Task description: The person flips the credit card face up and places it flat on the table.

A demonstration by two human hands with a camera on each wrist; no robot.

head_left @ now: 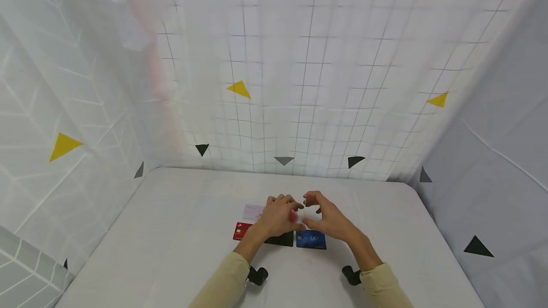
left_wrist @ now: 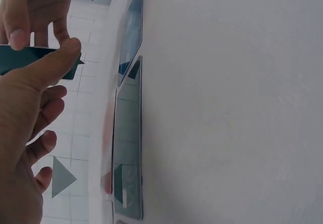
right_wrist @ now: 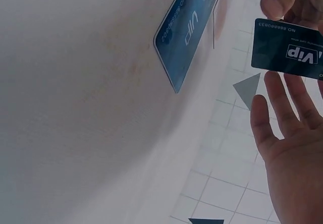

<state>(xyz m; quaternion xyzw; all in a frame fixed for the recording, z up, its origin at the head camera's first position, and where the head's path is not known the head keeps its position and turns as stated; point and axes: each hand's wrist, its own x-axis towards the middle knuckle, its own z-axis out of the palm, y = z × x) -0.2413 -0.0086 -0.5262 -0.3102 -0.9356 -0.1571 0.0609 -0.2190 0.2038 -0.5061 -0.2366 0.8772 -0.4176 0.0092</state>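
Note:
A dark green Vip card [right_wrist: 287, 50] is held up between the two hands, clear of the table; in the head view it is nearly edge-on. My left hand [head_left: 278, 215] pinches it, its thumb [left_wrist: 60, 57] lying across the card near one end. From the other side my right hand [head_left: 329, 217] grips it with thumb and index finger in a C shape, other fingers [right_wrist: 285, 105] rather straight. Below the hands lie a blue VIP card [head_left: 311, 240], a dark card [head_left: 283, 239] partly under the left hand, a red card [head_left: 241, 230] and a pale pink card [head_left: 251, 212].
The white table [head_left: 171, 251] ends at a gridded white curtain [head_left: 278, 108] behind, with similar sheets left and right. Black rounded devices [head_left: 258, 276] hang under both wrists, close above the tabletop.

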